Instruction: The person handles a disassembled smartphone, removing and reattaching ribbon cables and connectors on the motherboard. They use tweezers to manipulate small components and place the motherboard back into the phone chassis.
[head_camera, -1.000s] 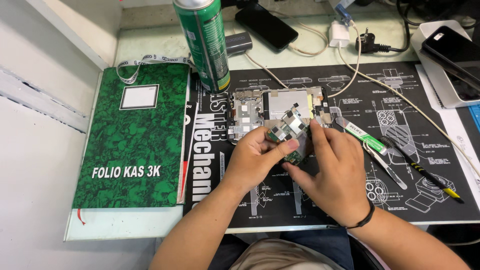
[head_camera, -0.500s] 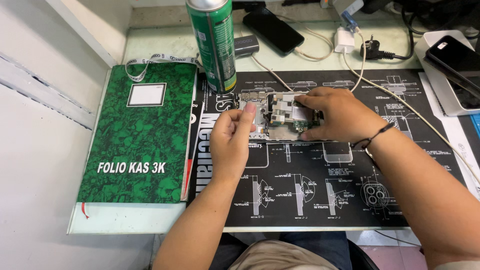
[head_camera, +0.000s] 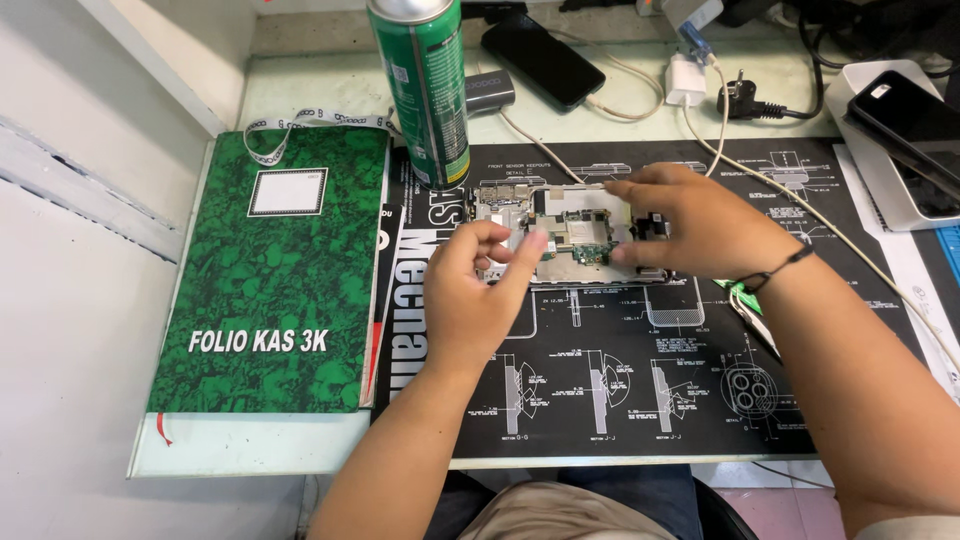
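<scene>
hands (head_camera: 590, 255) now flatter over circuit board (head_camera: 572, 238)

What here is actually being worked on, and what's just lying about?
In use: left hand, right hand, circuit board, opened phone frame, black work mat.
Lying about: green spray can, green ledger book, black phone, white charger.

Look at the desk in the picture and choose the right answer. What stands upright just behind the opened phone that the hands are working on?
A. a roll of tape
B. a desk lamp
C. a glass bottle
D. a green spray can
D: a green spray can stands upright on the black work mat, just behind the opened phone that the left hand and right hand touch.
</scene>
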